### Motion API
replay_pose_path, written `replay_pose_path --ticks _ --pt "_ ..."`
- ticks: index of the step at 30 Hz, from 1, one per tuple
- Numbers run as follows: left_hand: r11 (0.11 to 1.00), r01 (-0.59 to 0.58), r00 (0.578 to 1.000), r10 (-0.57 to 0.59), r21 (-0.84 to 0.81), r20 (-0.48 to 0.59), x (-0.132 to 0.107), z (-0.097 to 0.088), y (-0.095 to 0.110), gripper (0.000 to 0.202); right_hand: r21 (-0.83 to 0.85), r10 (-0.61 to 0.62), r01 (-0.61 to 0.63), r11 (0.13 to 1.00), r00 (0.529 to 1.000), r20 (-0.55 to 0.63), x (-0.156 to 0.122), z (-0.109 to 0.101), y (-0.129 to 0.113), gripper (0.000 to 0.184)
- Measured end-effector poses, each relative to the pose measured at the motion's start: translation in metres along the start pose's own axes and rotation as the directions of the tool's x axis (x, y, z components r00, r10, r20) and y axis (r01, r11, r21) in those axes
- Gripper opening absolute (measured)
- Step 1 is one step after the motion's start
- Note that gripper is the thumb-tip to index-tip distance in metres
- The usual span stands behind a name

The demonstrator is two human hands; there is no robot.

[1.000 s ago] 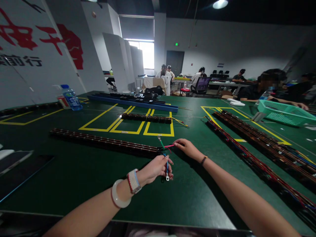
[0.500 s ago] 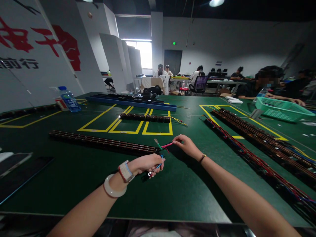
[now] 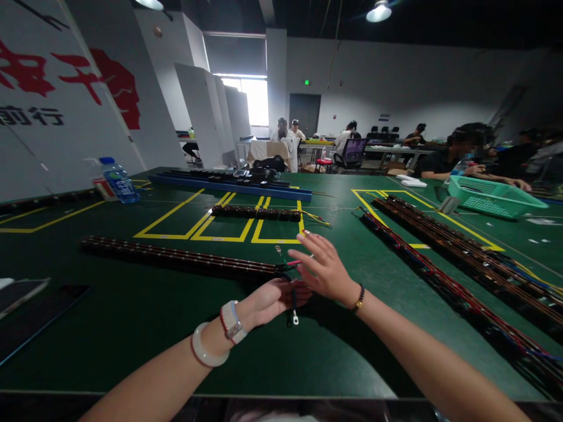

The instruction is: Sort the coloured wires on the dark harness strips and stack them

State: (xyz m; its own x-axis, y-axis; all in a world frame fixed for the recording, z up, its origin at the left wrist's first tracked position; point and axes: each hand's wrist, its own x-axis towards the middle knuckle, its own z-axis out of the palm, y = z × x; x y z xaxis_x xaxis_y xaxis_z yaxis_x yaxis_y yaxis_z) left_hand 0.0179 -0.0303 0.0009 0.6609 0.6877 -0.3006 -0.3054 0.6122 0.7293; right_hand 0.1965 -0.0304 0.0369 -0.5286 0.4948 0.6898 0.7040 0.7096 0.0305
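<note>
My left hand [image 3: 275, 300] is closed on a thin wire [image 3: 294, 305] with a small metal ring terminal hanging from it near the table top. My right hand [image 3: 323, 268] hovers just right of it with fingers spread, holding nothing. Behind its fingers lie a green and a red wire [image 3: 290, 262], which come from the right end of a long dark strip [image 3: 176, 256] lying on the green table [image 3: 132, 316]. My left wrist carries a white bangle and a woven band, my right wrist a thin bracelet.
A shorter dark strip [image 3: 257, 213] lies inside yellow floor-tape boxes further back, with a blue rail [image 3: 233, 184] behind it. Long strips with red wiring [image 3: 444, 264] run along the right. A water bottle [image 3: 116, 181] stands far left, a green basket [image 3: 492, 198] far right. People sit at other tables.
My right hand let go of the red wire, lifted and spread its fingers, moving closer to my left hand. My left hand kept its wire, whose terminal now hangs down.
</note>
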Motion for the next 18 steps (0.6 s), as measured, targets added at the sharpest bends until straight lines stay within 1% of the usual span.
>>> replay_pose_path --ticks 1,2,3,4,5,8,9,11,12,14,16,17,18 --pt "0.999 -0.033 0.999 0.033 0.011 -0.028 0.001 0.0 -0.003 0.009 -0.017 -0.119 0.121 0.993 0.99 0.07 0.001 0.0 -0.007 0.04" --pt "0.998 -0.057 0.997 0.058 0.021 -0.056 0.002 0.0 -0.005 0.01 -0.023 -0.209 0.214 0.976 0.968 0.14 0.002 0.001 -0.013 0.041" --pt "0.997 -0.07 0.994 0.072 0.029 -0.078 0.003 -0.001 -0.006 0.011 -0.029 -0.259 0.27 0.962 0.945 0.199 0.002 0.002 -0.016 0.042" --pt "0.997 -0.072 0.993 0.075 0.031 -0.087 0.005 0.0 -0.007 0.012 -0.045 -0.269 0.288 0.957 0.933 0.239 0.002 0.004 -0.018 0.042" --pt "0.998 -0.061 0.995 0.064 0.028 -0.082 0.007 0.0 -0.008 0.012 -0.072 -0.244 0.271 0.96 0.934 0.261 0.002 0.005 -0.018 0.041" --pt "0.999 -0.018 0.999 0.019 0.032 -0.026 0.01 0.001 -0.006 0.009 -0.165 -0.086 0.136 0.977 0.957 0.278 0.001 0.002 -0.011 0.033" --pt "0.999 -0.015 1.0 0.015 0.044 -0.007 0.01 0.002 -0.005 0.009 -0.181 -0.033 0.09 0.979 0.955 0.294 0.001 0.0 -0.007 0.029" --pt "0.997 -0.021 1.0 0.02 0.07 0.017 0.008 0.003 -0.003 0.008 -0.182 0.083 -0.021 0.983 0.937 0.339 0.003 -0.003 -0.001 0.022" --pt "0.997 -0.024 1.0 0.022 0.077 0.018 0.007 0.003 -0.002 0.009 -0.162 0.148 -0.094 0.982 0.92 0.364 0.004 -0.004 0.003 0.019" --pt "0.996 -0.009 1.0 0.008 0.084 0.015 0.005 0.004 -0.001 0.013 -0.091 0.269 -0.255 0.963 0.867 0.419 0.005 0.0 0.011 0.019" --pt "0.997 0.01 1.0 -0.011 0.081 0.013 0.004 0.005 -0.001 0.017 -0.008 0.359 -0.401 0.916 0.812 0.46 0.004 0.008 0.022 0.02" --pt "0.997 0.014 1.0 -0.015 0.076 0.014 0.004 0.005 -0.001 0.019 0.022 0.398 -0.459 0.888 0.792 0.463 0.002 0.013 0.028 0.02" --pt "0.997 0.013 1.0 -0.014 0.072 0.012 0.004 0.005 -0.001 0.019 0.043 0.435 -0.506 0.861 0.779 0.451 0.0 0.018 0.033 0.023"
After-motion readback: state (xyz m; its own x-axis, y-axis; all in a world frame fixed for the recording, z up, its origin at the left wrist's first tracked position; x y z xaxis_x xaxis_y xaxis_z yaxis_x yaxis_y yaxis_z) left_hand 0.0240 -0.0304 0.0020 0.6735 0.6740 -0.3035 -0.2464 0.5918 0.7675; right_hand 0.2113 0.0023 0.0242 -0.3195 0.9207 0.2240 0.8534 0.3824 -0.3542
